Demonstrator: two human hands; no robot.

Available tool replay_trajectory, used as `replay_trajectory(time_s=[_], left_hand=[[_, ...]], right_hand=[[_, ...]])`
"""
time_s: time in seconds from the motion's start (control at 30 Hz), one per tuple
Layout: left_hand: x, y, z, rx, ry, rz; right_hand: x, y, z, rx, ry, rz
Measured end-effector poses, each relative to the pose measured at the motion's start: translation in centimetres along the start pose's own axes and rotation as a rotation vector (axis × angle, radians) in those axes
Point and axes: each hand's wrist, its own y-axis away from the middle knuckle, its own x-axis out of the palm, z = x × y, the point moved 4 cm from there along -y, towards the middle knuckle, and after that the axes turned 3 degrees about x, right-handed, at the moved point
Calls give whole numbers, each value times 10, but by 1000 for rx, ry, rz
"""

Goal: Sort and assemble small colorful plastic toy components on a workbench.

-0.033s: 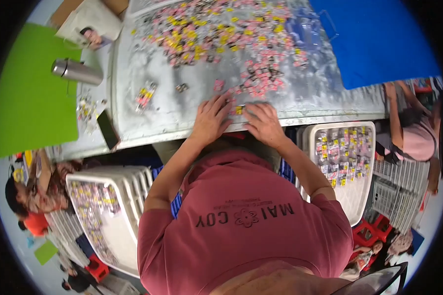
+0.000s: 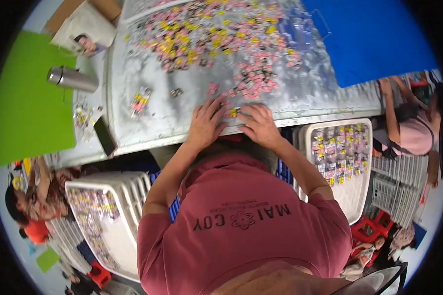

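Both my hands rest at the near edge of the pale table (image 2: 182,125), fingers stretched out and curved over its top. Beside the fingertips of my left hand (image 2: 206,120) lie a few small pink pieces (image 2: 225,103). A small yellow-and-dark piece (image 2: 233,113) sits between the hands, close to the fingertips of my right hand (image 2: 261,125). Whether any finger touches it, I cannot tell. Ahead spreads a loose heap of small pink pieces (image 2: 256,81), and a bigger mixed pile of pink, yellow and clear pieces (image 2: 187,37) lies farther back.
White trays holding rows of pieces stand at my right (image 2: 364,182) and left (image 2: 125,241). A steel flask (image 2: 79,80), a phone (image 2: 105,136) and a green mat (image 2: 29,98) are on the left. A blue sheet (image 2: 379,44) covers the far right. People sit on both sides.
The view has shifted a little, so the table and hands appear slightly farther left. My hands keep the same place relative to the small pieces.
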Motion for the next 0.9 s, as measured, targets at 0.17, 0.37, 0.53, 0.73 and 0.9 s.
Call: replay_trajectory(time_s=[0.17,0.37,0.53,0.73,0.9], left_hand=[[1,2,1,18,-38,1],[-3,-3,-4,3,25,-9],[8,-6,-4,12,123,-103],[-32,10,18,-143,73,-254],[-105,36,92,-380,-179,-554]], right_hand=[[-43,-25,-86,197,232,-350],[-100,-8,-215,581,820,-432],[-118,55,-295,391,881,-283],[-124,42,-296,771,761,-191],[-136,40,-277,812,674,-315]])
